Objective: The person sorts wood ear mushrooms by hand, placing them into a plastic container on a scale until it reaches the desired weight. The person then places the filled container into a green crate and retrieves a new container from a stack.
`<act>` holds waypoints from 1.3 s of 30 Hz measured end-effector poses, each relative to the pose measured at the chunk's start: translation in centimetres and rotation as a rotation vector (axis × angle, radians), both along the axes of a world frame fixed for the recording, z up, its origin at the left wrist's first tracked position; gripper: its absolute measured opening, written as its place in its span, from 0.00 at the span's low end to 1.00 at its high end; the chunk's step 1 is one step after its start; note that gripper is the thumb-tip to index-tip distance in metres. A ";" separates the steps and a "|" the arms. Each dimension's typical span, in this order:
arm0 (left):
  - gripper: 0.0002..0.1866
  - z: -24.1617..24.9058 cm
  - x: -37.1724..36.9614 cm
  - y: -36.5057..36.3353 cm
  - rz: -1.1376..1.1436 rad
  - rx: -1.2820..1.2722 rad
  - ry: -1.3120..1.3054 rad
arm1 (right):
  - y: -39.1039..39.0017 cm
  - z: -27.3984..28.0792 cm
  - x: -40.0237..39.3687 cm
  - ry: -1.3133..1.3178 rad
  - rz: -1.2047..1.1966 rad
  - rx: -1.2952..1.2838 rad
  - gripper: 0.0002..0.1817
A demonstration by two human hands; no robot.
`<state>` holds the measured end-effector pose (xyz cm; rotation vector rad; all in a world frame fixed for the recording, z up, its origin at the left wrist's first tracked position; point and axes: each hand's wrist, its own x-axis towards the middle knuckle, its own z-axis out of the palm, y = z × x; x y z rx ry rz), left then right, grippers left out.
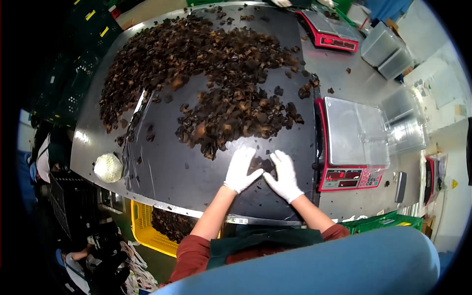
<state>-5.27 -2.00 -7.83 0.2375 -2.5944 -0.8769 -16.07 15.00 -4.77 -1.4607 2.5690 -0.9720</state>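
My left hand [241, 169], in a white glove, rests on the dark table sheet with its fingers stretched forward and its thumb out to the right. Opposite it lies my gloved right hand [283, 177], fingers also extended, thumb pointing left. The thumbs come close together. Between the hands sit a few dark wood ear mushrooms [261, 163], touched at most by the fingertips; neither hand is closed around them. Just beyond is a small heap of brown-black wood ear mushrooms [241, 115], joined at the back to a much larger pile [182, 51].
To the right stands a red scale [351, 142]; a second scale [330, 32] is farther back, near another person's gloved hand. Clear plastic bins [388, 51] line the right side. A white netted ball [108, 167] lies at left. A yellow crate [141, 223] is below the table edge.
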 end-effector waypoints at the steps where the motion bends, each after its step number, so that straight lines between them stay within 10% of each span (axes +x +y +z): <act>1: 0.27 1.4 -0.1 0.1 -0.010 -0.005 -0.039 | -0.8 -0.5 1.2 -0.034 0.046 -0.098 0.33; 8: 0.17 2.0 10.6 -3.1 0.198 0.469 0.003 | -9.2 1.5 10.9 -0.399 0.205 -0.386 0.22; 16: 0.15 4.0 30.5 -7.9 0.824 0.178 -0.254 | -14.4 0.5 23.8 -1.104 0.945 -0.088 0.32; 19: 0.12 4.7 32.2 -9.3 1.111 0.028 -0.136 | -13.6 2.1 20.7 -0.941 0.921 -0.121 0.25; 22: 0.11 5.4 30.1 -10.4 1.094 -0.070 -0.022 | -11.7 3.9 10.7 -0.363 0.522 -0.476 0.09; 26: 0.11 5.0 24.6 -11.8 0.894 -0.099 -0.017 | -7.5 1.3 -0.8 0.196 -0.272 -0.296 0.09; 28: 0.12 4.7 20.6 -12.4 0.803 0.012 0.077 | -7.3 0.9 0.1 0.238 -0.300 -0.088 0.11; 32: 0.15 3.3 13.2 -15.4 0.653 -0.092 0.043 | -11.4 5.4 9.8 -0.256 0.602 0.116 0.10; 34: 0.19 2.3 10.0 -17.1 0.675 -0.104 0.031 | -10.8 0.9 15.3 -0.523 0.860 -0.443 0.08; 39: 0.27 0.7 5.1 -19.3 0.629 -0.172 -0.102 | -12.1 5.2 4.7 -0.118 0.385 -0.164 0.06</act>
